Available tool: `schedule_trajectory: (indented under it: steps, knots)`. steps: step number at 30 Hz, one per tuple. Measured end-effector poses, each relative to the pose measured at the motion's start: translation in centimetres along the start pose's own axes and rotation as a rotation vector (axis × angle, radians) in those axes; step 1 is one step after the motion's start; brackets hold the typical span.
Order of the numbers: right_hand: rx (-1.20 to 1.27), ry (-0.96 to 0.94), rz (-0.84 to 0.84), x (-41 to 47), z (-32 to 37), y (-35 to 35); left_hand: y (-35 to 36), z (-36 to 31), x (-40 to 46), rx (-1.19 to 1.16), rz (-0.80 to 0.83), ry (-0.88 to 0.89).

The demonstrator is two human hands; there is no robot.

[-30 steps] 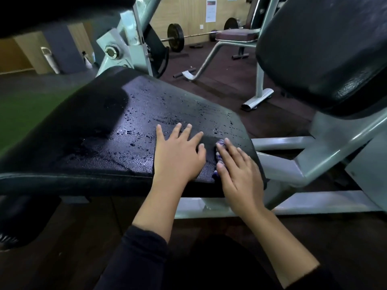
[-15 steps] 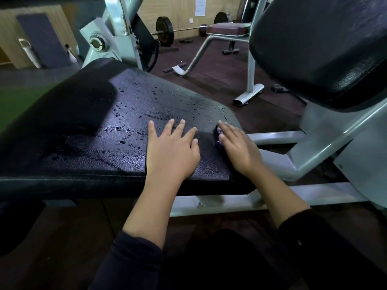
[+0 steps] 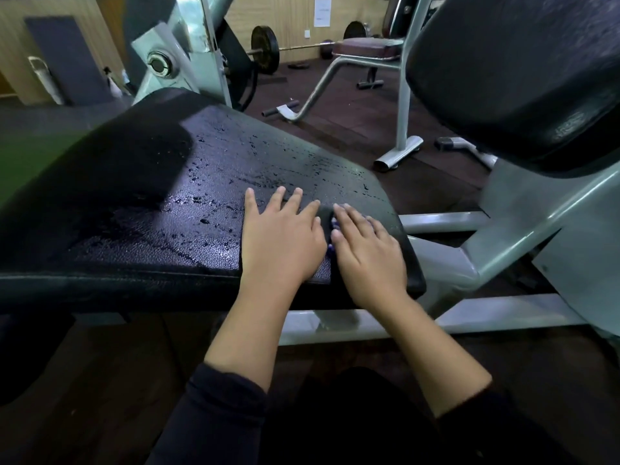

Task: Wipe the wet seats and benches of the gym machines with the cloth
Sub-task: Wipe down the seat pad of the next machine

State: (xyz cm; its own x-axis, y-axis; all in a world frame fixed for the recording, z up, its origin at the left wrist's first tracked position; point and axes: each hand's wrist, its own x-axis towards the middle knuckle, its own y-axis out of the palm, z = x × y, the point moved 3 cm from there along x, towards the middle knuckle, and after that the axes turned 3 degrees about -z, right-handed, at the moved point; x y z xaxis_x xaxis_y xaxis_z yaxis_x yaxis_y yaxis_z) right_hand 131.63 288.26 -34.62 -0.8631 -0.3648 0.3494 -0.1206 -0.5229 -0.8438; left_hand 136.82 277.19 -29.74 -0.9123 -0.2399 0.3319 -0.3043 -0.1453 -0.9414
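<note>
A wide black padded seat [image 3: 161, 203] fills the left and middle, beaded with water drops. My left hand [image 3: 280, 238] lies flat on its near right part, fingers spread, holding nothing. Beside it my right hand [image 3: 369, 253] presses a purple-blue cloth [image 3: 333, 226] onto the seat's right end; only a thin edge of the cloth shows between the two hands. The strip of seat near my hands looks drier than the far part.
A black back pad [image 3: 516, 78] on a grey frame [image 3: 503, 250] rises at the right. Behind the seat stands a grey pivot arm [image 3: 167, 65]. Farther back are a maroon bench [image 3: 365, 48] and a barbell [image 3: 265, 50] on the dark floor.
My right hand first slid away toward the seat's far right corner, then came back toward me with the cloth. The left hand stayed flat. The camera shifted slightly.
</note>
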Motion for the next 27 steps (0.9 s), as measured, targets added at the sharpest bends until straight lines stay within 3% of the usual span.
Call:
schedule_trajectory:
  steps: [4, 8, 15, 18, 23, 27]
  knots:
    - [0.085, -0.012, 0.120, 4.0, -4.5, 0.0, 0.0, 0.2, 0.1, -0.004, -0.003, -0.010]
    - [0.240, 0.107, 0.109, 1.6, -8.3, -1.4, 0.1, 0.1, 0.0, -0.006, 0.005, -0.012]
    - [0.038, 0.014, -0.030, -2.7, -2.0, -0.7, 0.0, 0.2, 0.2, -0.006, 0.007, -0.020]
    - [-0.003, -0.033, 0.005, -0.8, 0.9, -0.3, 0.0, 0.1, 0.2, -0.010, -0.005, -0.014]
    - [0.066, 0.037, 0.144, 5.9, -2.9, 0.5, -0.1, 0.3, 0.2, -0.044, -0.027, -0.044]
    - [0.102, 0.090, 0.159, 4.3, -6.1, -1.1, -0.2, 0.2, 0.4, -0.038, 0.006, -0.047]
